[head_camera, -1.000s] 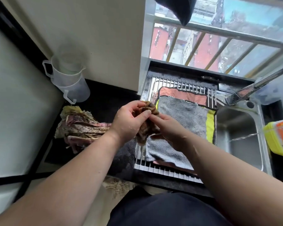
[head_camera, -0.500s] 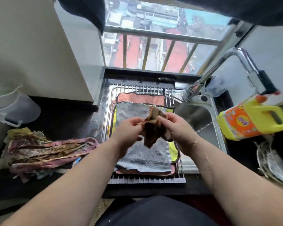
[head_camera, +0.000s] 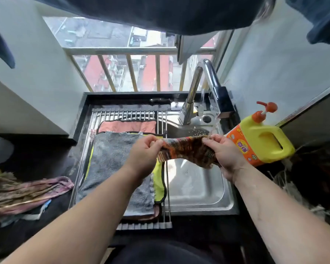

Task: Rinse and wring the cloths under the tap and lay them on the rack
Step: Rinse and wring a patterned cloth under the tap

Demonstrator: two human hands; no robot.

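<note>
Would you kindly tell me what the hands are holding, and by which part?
One brown patterned cloth, stretched over the sink: left hand pinches its left end, right hand its right end.

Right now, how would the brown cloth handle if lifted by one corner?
Probably floppy: the cloth sags between the left hand and right hand. Likely heavy for its size, since water from the tap is wetting it. Coarse weave, so probably not slippery.
</note>
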